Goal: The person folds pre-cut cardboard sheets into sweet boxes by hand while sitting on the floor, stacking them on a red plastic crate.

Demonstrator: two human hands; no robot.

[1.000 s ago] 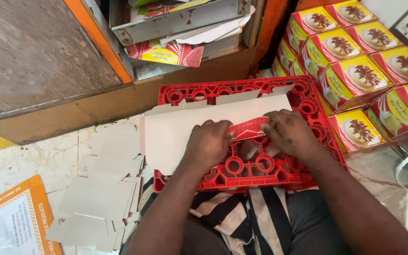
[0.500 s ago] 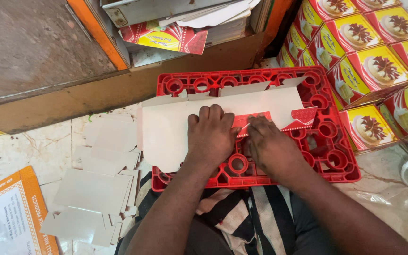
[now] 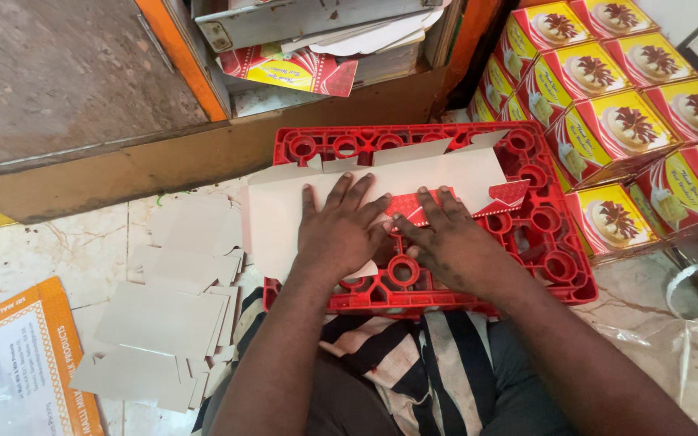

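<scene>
Left hand (image 3: 339, 230) flat, fingers spread, pressing the unfolded cardboard box blank (image 3: 284, 211) down on the red crate (image 3: 544, 242). Right hand (image 3: 450, 242) just beside, fingers open on the red flap. Finished boxes (image 3: 632, 129) stacked far right, spare blanks (image 3: 155, 319) near left.

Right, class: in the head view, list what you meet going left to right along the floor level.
Orange-bordered sheet → flat grey card blanks → left hand → right hand → stacked red-and-yellow boxes.
</scene>
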